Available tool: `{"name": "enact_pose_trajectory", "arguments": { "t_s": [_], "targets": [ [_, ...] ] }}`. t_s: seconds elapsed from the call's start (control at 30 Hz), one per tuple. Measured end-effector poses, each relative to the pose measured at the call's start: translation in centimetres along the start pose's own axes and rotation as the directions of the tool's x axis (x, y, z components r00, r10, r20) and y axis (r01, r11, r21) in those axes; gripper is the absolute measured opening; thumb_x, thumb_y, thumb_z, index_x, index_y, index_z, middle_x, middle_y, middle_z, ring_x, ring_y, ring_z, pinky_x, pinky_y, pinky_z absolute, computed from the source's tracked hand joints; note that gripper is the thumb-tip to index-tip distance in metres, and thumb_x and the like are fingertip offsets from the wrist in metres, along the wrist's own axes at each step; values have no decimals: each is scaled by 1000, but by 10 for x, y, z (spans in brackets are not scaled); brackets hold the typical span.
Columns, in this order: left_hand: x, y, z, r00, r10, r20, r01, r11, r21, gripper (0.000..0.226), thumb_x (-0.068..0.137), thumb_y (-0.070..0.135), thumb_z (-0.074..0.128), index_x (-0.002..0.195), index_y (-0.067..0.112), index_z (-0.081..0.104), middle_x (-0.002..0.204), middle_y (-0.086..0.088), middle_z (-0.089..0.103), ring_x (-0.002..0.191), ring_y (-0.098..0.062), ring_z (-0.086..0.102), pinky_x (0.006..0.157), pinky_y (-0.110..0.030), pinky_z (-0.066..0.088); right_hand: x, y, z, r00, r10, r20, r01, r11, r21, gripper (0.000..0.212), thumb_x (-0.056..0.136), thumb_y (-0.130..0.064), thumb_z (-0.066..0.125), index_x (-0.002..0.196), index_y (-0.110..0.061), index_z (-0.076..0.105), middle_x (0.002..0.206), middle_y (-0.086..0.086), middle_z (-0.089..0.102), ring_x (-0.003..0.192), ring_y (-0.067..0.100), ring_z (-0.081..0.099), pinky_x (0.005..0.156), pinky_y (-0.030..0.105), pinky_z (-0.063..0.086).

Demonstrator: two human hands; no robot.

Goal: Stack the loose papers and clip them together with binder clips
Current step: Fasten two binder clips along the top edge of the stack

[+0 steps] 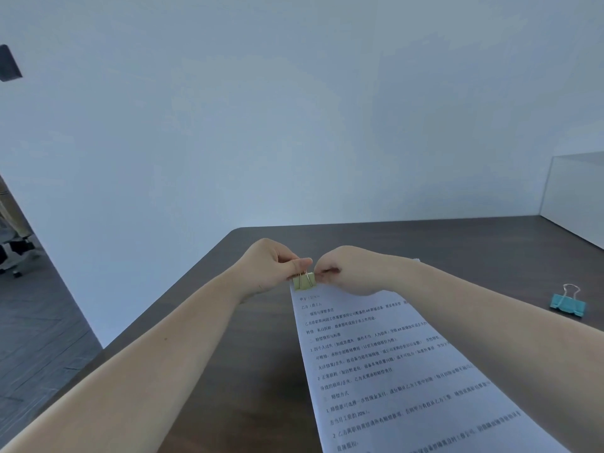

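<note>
A stack of printed white papers lies on the dark wooden table, running from the middle toward me. A pale yellow-green binder clip sits on the stack's far left corner. My left hand pinches the clip's wire handles between thumb and fingers. My right hand is closed right beside the clip at the papers' far edge, and its fingertips are hidden. A second, teal binder clip lies loose on the table at the right.
A white wall rises behind the table's far edge. A clear box stands at the table's far right corner. To the left, the floor drops away, with an office chair base there.
</note>
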State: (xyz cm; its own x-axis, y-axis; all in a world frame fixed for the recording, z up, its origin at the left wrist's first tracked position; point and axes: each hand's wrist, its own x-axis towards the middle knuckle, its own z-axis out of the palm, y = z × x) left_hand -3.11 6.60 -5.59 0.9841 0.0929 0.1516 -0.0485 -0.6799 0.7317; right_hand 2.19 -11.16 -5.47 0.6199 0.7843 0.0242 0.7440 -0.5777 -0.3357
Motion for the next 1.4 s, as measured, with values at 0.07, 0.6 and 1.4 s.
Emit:
{"name": "enact_pose_trajectory", "arguments": {
  "t_s": [0.07,0.6,1.4],
  "targets": [
    [-1,2,3,1000,-2,16,2,1000,23,32,86,33,70,71,6,75,70,-8,55,66,-17,44,65,-30,36,0,0,0,1000,26,-12,-26,1000,6,29,101,-27,40,108,-15,66,89,-7,53,84,14,49,73,25,36],
    [-3,-5,21,993,102,67,-114,967,227,41,80,31,76,120,24,68,121,15,64,120,-8,57,108,-30,41,-5,12,-1,990,60,-125,-52,996,68,29,98,-16,41,97,1,65,94,12,62,81,22,49,74,33,39],
    [-4,7,30,896,-188,401,326,893,-310,35,84,42,69,99,12,75,101,-5,77,93,-15,71,94,-32,55,-11,13,0,992,104,-70,-103,994,19,27,96,-21,42,79,-25,62,87,0,64,89,26,59,80,40,48]
  ]
}}
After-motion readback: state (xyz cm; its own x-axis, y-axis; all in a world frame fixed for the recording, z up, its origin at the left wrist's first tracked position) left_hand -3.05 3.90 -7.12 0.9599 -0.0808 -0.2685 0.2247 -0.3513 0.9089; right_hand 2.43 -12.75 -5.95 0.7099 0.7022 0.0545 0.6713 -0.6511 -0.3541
